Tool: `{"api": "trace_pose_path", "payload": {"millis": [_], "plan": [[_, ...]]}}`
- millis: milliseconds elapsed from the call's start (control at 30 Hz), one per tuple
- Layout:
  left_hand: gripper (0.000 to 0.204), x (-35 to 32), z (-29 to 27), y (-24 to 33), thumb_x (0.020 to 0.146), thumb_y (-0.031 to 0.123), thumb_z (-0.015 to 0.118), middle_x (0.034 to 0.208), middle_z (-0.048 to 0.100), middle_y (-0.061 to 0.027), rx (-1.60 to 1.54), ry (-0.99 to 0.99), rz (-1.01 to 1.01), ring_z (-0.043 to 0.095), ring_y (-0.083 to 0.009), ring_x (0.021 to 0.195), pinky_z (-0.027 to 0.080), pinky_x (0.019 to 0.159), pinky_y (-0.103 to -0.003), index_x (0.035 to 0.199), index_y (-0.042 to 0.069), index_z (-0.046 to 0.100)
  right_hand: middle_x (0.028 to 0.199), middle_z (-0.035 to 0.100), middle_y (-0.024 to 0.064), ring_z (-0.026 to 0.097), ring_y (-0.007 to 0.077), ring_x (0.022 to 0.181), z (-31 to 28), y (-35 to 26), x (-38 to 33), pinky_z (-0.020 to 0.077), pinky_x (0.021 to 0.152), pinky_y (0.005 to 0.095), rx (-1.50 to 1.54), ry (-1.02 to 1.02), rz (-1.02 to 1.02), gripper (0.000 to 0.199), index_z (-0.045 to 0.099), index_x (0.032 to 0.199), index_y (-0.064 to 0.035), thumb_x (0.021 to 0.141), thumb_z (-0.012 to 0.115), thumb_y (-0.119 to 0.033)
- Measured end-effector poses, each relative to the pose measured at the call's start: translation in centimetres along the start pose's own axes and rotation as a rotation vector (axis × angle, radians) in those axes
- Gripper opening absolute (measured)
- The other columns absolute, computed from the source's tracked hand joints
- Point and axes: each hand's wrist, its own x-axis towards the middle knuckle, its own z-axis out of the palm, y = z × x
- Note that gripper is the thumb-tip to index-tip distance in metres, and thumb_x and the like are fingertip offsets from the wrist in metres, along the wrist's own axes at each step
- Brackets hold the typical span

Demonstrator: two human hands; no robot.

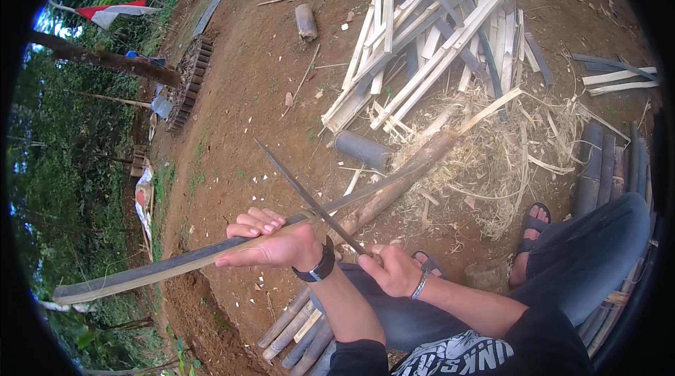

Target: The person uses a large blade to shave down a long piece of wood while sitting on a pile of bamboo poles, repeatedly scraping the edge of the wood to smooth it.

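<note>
My left hand (274,241) is closed around a long split bamboo strip (155,268), dark on its outer face and pale along the cut edge. One end of the strip reaches out to the far left; the rest slants up to the right over a log. My right hand (394,270) grips a long machete (297,186) near my lap, its handle mostly hidden by the fingers. The dark blade points up and left and crosses the strip just right of my left hand. Whether its edge bites into the bamboo I cannot tell.
A log (373,207) lies on the dirt, with curly shavings (485,158) heaped around its far end. Beyond it are a large pile of split bamboo (450,45) and a short bamboo tube (362,149). Bamboo poles (302,330) form the seat beneath me.
</note>
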Motion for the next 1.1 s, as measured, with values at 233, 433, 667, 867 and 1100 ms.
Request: {"api": "trace_pose_path", "payload": {"millis": [233, 433, 667, 867, 1100], "plan": [[0.063, 0.0, 1.2, 0.7, 0.090, 0.070, 0.023, 0.047, 0.026, 0.0038, -0.025, 0.004, -0.021, 0.026, -0.0056, 0.038, 0.019, 0.033, -0.016, 0.060, 0.015, 0.029, 0.042, 0.046, 0.0066, 0.053, 0.0184, 0.042, -1.1, 2.8, -0.1, 0.0406, 0.044, 0.0370, 0.362, 0.034, 0.455, 0.061, 0.052, 0.055, -0.0010, 0.096, 0.039, -0.043], [0.062, 0.3, 0.5, 0.2, 0.089, 0.070, 0.026, 0.048, 0.028, 0.0034, -0.022, -0.013, -0.021, 0.027, -0.0066, 0.041, 0.022, 0.035, -0.017, 0.060, 0.015, 0.030, 0.044, 0.051, 0.0147, 0.058, 0.0231, 0.045, 0.2, 4.2, -0.4, 0.0437, 0.047, 0.0388, -0.102, 0.092, 0.046, 0.056, 0.064, 0.086, 0.0048, 0.090, 0.048, -0.048], [0.063, 0.1, 0.9, -0.1, 0.088, 0.072, 0.026, 0.049, 0.026, 0.0038, 0.085, 0.053, 0.024, 0.025, -0.0063, 0.041, 0.019, 0.037, -0.017, 0.060, 0.016, 0.029, 0.041, 0.044, 0.0011, 0.048, 0.0142, 0.039, -1.1, 7.0, 0.6, 0.0382, 0.041, 0.0359, 0.236, 0.190, 0.299, 0.065, 0.048, 0.053, -0.0063, 0.094, 0.040, -0.056], [0.062, 0.7, 0.1, 0.0, 0.089, 0.071, 0.025, 0.049, 0.027, 0.0032, 0.093, 0.087, 0.016, 0.026, -0.0071, 0.043, 0.017, 0.038, -0.019, 0.060, 0.016, 0.031, 0.040, 0.042, 0.0017, 0.044, 0.0151, 0.037, -2.1, 12.5, 0.8, 0.0351, 0.038, 0.0371, 0.037, 0.181, 0.201, 0.065, 0.053, 0.056, -0.0049, 0.090, 0.044, -0.059], [0.062, 0.8, -0.4, -0.6, 0.088, 0.071, 0.028, 0.051, 0.027, 0.0036, 0.135, 0.067, 0.046, 0.027, -0.0067, 0.043, 0.021, 0.038, -0.018, 0.062, 0.015, 0.030, 0.041, 0.045, 0.0051, 0.045, 0.0173, 0.035, -0.9, 9.6, 1.7, 0.0362, 0.037, 0.0378, 0.324, 0.185, 0.277, 0.069, 0.048, 0.048, -0.0062, 0.093, 0.039, -0.059]]}}
